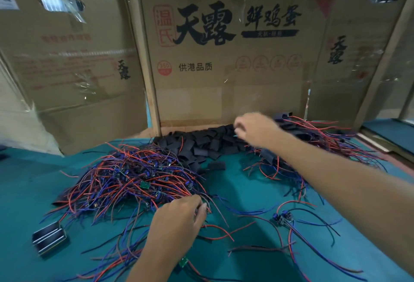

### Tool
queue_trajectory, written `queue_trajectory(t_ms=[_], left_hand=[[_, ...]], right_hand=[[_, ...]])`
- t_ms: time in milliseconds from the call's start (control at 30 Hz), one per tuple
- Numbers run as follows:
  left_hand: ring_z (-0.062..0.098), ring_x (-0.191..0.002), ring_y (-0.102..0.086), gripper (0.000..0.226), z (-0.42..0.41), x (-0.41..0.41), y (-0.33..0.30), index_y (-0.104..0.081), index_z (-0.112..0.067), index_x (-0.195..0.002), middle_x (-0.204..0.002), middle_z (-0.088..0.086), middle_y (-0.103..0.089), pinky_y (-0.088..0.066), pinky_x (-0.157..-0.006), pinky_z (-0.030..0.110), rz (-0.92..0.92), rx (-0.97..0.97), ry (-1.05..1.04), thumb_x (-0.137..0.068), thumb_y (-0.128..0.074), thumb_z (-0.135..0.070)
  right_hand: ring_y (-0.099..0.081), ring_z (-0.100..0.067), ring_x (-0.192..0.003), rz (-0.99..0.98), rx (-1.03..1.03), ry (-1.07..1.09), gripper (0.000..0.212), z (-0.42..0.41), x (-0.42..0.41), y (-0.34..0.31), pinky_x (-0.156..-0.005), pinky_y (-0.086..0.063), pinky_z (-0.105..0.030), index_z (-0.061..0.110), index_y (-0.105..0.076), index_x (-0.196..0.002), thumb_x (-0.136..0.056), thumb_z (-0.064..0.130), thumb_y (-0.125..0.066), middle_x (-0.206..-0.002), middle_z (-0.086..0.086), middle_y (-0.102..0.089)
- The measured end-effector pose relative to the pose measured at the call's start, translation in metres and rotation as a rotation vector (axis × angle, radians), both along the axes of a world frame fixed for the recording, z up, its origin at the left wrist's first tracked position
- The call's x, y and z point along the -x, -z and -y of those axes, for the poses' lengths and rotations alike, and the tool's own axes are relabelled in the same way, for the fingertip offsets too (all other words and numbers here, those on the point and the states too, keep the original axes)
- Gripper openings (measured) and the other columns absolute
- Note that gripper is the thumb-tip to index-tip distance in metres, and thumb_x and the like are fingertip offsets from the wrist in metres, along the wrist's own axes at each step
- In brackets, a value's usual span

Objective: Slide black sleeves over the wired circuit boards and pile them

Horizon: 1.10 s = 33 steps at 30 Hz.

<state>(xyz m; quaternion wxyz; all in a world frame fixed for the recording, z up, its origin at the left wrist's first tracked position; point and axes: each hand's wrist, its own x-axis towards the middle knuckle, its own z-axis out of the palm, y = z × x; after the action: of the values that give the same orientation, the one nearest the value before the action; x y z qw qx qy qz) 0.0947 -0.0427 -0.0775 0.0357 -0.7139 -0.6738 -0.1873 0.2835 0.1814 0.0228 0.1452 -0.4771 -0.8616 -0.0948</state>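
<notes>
Reaching with both hands at once, you risk losing track of either pick. Largest hazard first: the tangle of unsleeved wired boards (134,176) sprawls over the green table cover (246,183) on your left, its red and blue leads crossing everywhere, so pulling one board may drag several neighbours along and scatter them toward the table edge. Behind it, the heap of black sleeves (201,145) lies against the cardboard box wall (224,57), loose and overlapping; a careless grab there could lift two sleeves or knock some into the finished pile (313,138) at the right, mixing empty sleeves with done pieces. Your right hand (253,129) hovers at the back of that heap with fingers curled downward, but whether it holds a sleeve I cannot tell. Your left hand (179,219) rests at the near edge of the tangle, fingertips pinched in among the wires; what they hold is hidden. Smallest: the stray board (282,216) lying apart near your right forearm could snag and slide off.
</notes>
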Motion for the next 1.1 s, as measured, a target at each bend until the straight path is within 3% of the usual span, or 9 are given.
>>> queue_trajectory(t_ms=[67, 233, 367, 600, 700, 800, 900, 1000, 1100], left_hand=[[0.01, -0.072, -0.056, 0.032, 0.0, 0.001, 0.0, -0.054, -0.029, -0.093, -0.082, -0.009, -0.059, -0.048, -0.067, 0.028, -0.005, 0.002, -0.007, -0.104, -0.032, -0.049], [0.014, -0.071, -0.051, 0.032, 0.001, 0.004, 0.0, -0.048, -0.029, -0.09, -0.077, -0.008, -0.051, -0.043, -0.064, 0.026, -0.039, 0.009, -0.034, -0.104, -0.029, -0.05], [0.015, -0.066, -0.047, 0.032, 0.001, 0.003, 0.002, -0.038, -0.03, -0.083, -0.068, -0.008, -0.037, -0.039, -0.062, 0.028, -0.057, 0.004, -0.04, -0.104, -0.028, -0.051], [0.012, -0.062, -0.044, 0.029, -0.002, 0.003, 0.007, -0.04, -0.033, -0.086, -0.07, -0.01, -0.042, -0.035, -0.057, 0.025, -0.052, 0.004, -0.018, -0.104, -0.028, -0.051], [0.013, -0.06, -0.041, 0.03, -0.001, 0.003, 0.008, -0.039, -0.032, -0.084, -0.067, -0.009, -0.038, -0.033, -0.056, 0.027, -0.041, -0.015, -0.014, -0.104, -0.028, -0.051], [0.013, -0.063, -0.047, 0.031, 0.0, 0.004, 0.007, -0.039, -0.032, -0.083, -0.068, -0.009, -0.04, -0.04, -0.058, 0.029, -0.021, -0.039, -0.039, -0.104, -0.027, -0.05], [0.01, -0.075, -0.059, 0.027, 0.001, 0.003, 0.004, -0.045, -0.035, -0.106, -0.083, -0.012, -0.057, -0.048, -0.065, 0.027, 0.052, -0.069, -0.082, -0.101, -0.03, -0.056], [0.011, -0.094, -0.063, 0.065, 0.005, -0.004, -0.001, -0.027, -0.039, -0.14, -0.108, -0.012, -0.064, -0.045, -0.072, 0.027, 0.143, -0.108, -0.095, -0.086, -0.038, -0.073], [0.009, -0.107, -0.059, 0.083, 0.009, -0.018, -0.004, -0.03, -0.036, -0.146, -0.12, -0.015, -0.06, -0.043, -0.077, 0.025, 0.261, -0.158, 0.016, -0.072, -0.042, -0.071]], right_hand=[[-0.061, -0.03, -0.102, 0.064, 0.196, -0.109, 0.028, 0.011, 0.037, 0.024, -0.085, -0.052, -0.04, 0.02, -0.064, -0.111, -0.095, 0.036, -0.049, -0.113, -0.009, -0.065], [-0.06, -0.029, -0.1, -0.011, 0.349, -0.088, 0.024, 0.013, 0.1, 0.061, -0.08, -0.051, -0.038, 0.014, -0.062, -0.11, -0.098, 0.032, -0.053, -0.113, -0.01, -0.063], [-0.061, -0.03, -0.084, -0.064, 0.461, 0.089, 0.032, 0.003, 0.118, 0.071, -0.071, -0.051, -0.034, 0.005, -0.059, -0.101, -0.097, 0.037, -0.054, -0.095, -0.011, -0.061], [-0.057, -0.026, -0.071, -0.214, 0.609, 0.224, 0.029, -0.011, 0.13, 0.084, -0.056, -0.042, -0.031, 0.007, -0.054, -0.083, -0.092, 0.033, -0.066, -0.079, -0.007, -0.056], [-0.049, -0.023, -0.064, -0.324, 0.638, 0.205, 0.035, -0.01, 0.13, 0.08, -0.056, -0.037, -0.028, 0.012, -0.045, -0.068, -0.091, 0.029, -0.065, -0.07, -0.006, -0.049], [-0.048, -0.023, -0.064, -0.429, 0.64, 0.187, 0.031, 0.007, 0.117, 0.066, -0.06, -0.035, -0.029, 0.01, -0.045, -0.071, -0.091, 0.026, -0.063, -0.07, -0.008, -0.049], [-0.056, -0.019, -0.061, -0.625, 0.616, 0.126, 0.024, 0.047, 0.089, 0.056, -0.055, -0.038, -0.025, 0.012, -0.048, -0.072, -0.087, 0.024, -0.061, -0.072, -0.005, -0.058], [-0.048, -0.004, -0.05, -0.697, 0.534, -0.002, 0.023, 0.112, 0.056, 0.063, -0.045, -0.035, -0.018, 0.023, -0.052, -0.067, -0.078, 0.032, -0.069, -0.062, 0.008, -0.06], [-0.044, -0.002, -0.05, -0.717, 0.533, -0.156, 0.022, 0.164, 0.027, 0.078, -0.049, -0.034, -0.018, 0.026, -0.051, -0.071, -0.073, 0.039, -0.069, -0.056, 0.01, -0.055]])
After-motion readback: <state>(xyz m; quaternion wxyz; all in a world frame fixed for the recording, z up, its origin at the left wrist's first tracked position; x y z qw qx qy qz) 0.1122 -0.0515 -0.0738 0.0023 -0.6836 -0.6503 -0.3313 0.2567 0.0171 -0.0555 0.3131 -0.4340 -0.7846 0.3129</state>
